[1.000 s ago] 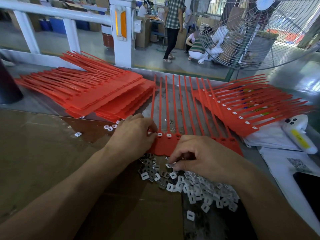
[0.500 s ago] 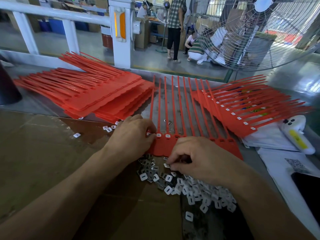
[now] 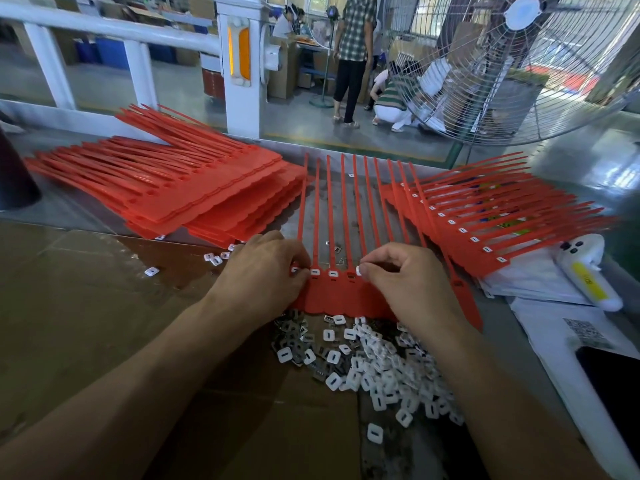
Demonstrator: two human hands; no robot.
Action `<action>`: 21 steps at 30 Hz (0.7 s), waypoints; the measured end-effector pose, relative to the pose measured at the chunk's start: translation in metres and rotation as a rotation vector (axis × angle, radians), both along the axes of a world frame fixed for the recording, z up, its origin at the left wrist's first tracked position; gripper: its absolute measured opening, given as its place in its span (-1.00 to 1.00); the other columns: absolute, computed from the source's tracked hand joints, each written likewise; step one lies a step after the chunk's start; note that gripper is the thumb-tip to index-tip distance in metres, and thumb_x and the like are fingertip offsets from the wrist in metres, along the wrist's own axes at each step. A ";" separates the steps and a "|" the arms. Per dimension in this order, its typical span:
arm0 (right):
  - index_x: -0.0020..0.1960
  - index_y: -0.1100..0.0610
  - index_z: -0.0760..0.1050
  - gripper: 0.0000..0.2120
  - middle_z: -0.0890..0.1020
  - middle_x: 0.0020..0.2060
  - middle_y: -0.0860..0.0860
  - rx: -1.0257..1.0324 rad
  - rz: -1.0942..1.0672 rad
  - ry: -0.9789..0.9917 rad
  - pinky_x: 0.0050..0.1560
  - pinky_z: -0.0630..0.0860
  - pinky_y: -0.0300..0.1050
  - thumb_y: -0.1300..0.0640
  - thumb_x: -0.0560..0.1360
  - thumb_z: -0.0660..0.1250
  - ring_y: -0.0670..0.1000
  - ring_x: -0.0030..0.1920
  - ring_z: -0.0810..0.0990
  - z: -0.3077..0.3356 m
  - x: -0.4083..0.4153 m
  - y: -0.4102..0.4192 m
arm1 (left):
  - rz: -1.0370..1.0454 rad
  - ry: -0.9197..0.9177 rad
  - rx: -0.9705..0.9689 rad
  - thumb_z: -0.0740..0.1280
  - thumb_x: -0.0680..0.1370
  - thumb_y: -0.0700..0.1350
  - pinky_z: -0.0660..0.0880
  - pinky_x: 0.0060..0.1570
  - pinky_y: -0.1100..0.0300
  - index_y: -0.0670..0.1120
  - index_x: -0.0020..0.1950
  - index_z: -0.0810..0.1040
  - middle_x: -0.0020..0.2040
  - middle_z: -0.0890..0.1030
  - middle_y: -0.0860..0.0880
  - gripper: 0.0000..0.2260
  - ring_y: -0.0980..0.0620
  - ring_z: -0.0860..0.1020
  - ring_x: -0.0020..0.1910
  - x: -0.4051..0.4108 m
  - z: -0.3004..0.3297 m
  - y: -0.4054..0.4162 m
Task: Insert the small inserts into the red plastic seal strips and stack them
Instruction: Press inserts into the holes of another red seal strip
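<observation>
Work strip: red seal strip set (image 3: 341,292) lies flat on the bench (image 3: 86,209), tails pointing away from the person, heads side by side.
Sockets filled: three white inserts show in the leftmost heads; the heads to the right, as far as visible, are still empty.
Insert in hand: small white insert (image 3: 359,270) at the fourth head, not yet seated by the look of it.
Right hand (image 3: 412,284): fingertips pinch that insert.
Left hand (image 3: 266,271): curled fingers press on the left end of the set, steadying it; whether they grasp anything cannot be told.
Insert supply: loose pile of inserts (image 3: 377,368) just near of the set, plentiful.
Left stack (image 3: 207,199): strips with empty holes, judged unprocessed.
Right stack (image 3: 485,223): strips carrying white inserts, judged finished.
Progress: roughly a third of this set done; stacking it remains.
</observation>
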State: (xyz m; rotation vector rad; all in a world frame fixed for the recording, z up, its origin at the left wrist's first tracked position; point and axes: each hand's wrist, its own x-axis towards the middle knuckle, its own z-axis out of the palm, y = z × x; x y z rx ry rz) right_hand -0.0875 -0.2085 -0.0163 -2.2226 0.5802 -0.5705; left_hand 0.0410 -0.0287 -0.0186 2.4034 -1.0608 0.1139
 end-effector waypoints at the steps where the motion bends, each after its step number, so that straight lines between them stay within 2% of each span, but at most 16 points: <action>1: -0.13 -0.07 0.69 -0.91 0.68 -0.21 -0.28 -0.007 -0.013 0.003 -0.21 0.38 -0.55 0.06 0.55 0.48 -0.42 -0.08 0.56 -0.001 0.003 0.000 | -0.001 0.000 -0.001 0.36 0.60 0.07 0.34 0.15 0.11 0.14 0.17 0.63 0.06 0.49 0.10 -0.83 0.06 0.45 0.15 0.000 0.000 0.000; 4: -0.11 -0.06 0.69 -0.92 0.66 -0.21 -0.25 -0.027 -0.029 0.042 -0.25 0.39 -0.47 0.03 0.57 0.46 -0.42 -0.09 0.53 -0.003 0.009 0.000 | 0.001 0.000 0.003 0.36 0.60 0.08 0.33 0.14 0.13 0.14 0.17 0.62 0.07 0.50 0.10 -0.83 0.06 0.45 0.16 0.000 0.000 0.000; 7: -0.07 -0.07 0.69 -0.91 0.66 -0.18 -0.26 -0.049 -0.034 0.098 -0.20 0.40 -0.32 -0.03 0.58 0.44 -0.30 -0.12 0.59 -0.004 0.012 0.002 | -0.002 -0.005 0.007 0.36 0.60 0.08 0.31 0.11 0.14 0.14 0.17 0.63 0.07 0.50 0.09 -0.83 0.05 0.45 0.16 0.001 0.000 -0.001; 13: -0.09 -0.06 0.69 -0.89 0.65 -0.21 -0.26 -0.108 -0.053 0.113 -0.20 0.44 -0.23 -0.04 0.56 0.44 -0.24 -0.12 0.60 -0.005 0.017 0.008 | -0.002 -0.004 0.006 0.36 0.60 0.06 0.37 0.18 0.08 0.13 0.16 0.63 0.06 0.50 0.09 -0.84 0.03 0.46 0.17 -0.001 0.000 0.000; 15: -0.06 -0.03 0.71 -0.88 0.68 -0.19 -0.22 -0.133 -0.057 0.111 -0.15 0.52 -0.16 -0.03 0.57 0.44 -0.20 -0.12 0.63 -0.005 0.017 0.010 | -0.003 0.000 0.008 0.36 0.60 0.06 0.37 0.18 0.08 0.12 0.17 0.63 0.07 0.50 0.09 -0.83 0.03 0.46 0.17 -0.001 0.000 0.000; 18: 0.01 -0.01 0.73 -0.87 0.71 -0.13 -0.16 -0.274 -0.020 0.113 -0.05 0.61 -0.05 0.00 0.59 0.41 -0.13 -0.11 0.66 -0.001 0.012 0.014 | -0.004 0.006 0.006 0.36 0.60 0.06 0.36 0.19 0.09 0.13 0.17 0.63 0.04 0.48 0.10 -0.83 0.05 0.45 0.16 -0.001 0.001 0.000; 21: 0.08 -0.03 0.72 -0.80 0.62 -0.11 -0.10 -0.487 0.052 0.174 -0.16 0.55 -0.10 0.02 0.63 0.32 -0.05 -0.12 0.62 0.005 0.005 0.019 | -0.001 0.007 0.000 0.36 0.60 0.06 0.37 0.21 0.07 0.13 0.17 0.63 0.06 0.49 0.09 -0.83 0.04 0.45 0.17 -0.002 0.001 0.001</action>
